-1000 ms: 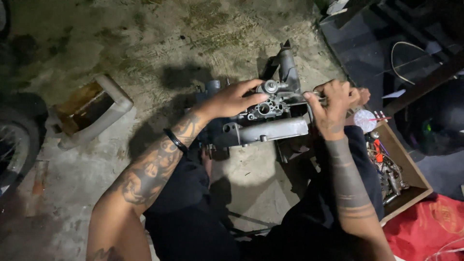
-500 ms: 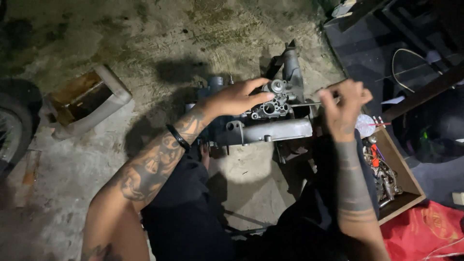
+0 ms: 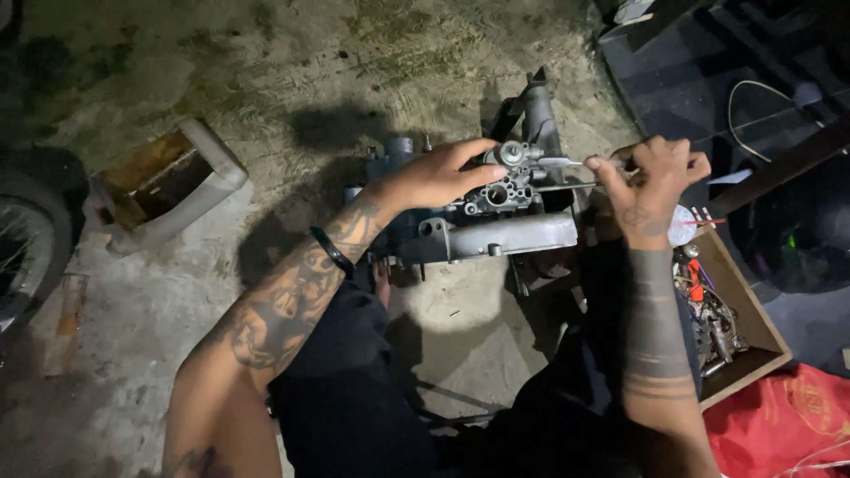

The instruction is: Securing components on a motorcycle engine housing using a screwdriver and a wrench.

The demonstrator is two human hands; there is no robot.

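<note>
Left hand (image 3: 438, 177) clamped palm-down over grey cast-metal engine part (image 3: 496, 230), fingertips just beside its small round port; right hand (image 3: 651, 181) closed in a narrow pinch on thin metal tool (image 3: 567, 164), tip touching the casting right of the left fingertips. Compared with a second ago: right hand drawn back from the casting, tool shaft now bridging the gap, part unmoved on concrete floor (image 3: 266, 71) between the knees — probably probing or picking at a passage. Wooden box of tools (image 3: 744, 336) beyond right wrist.
</note>
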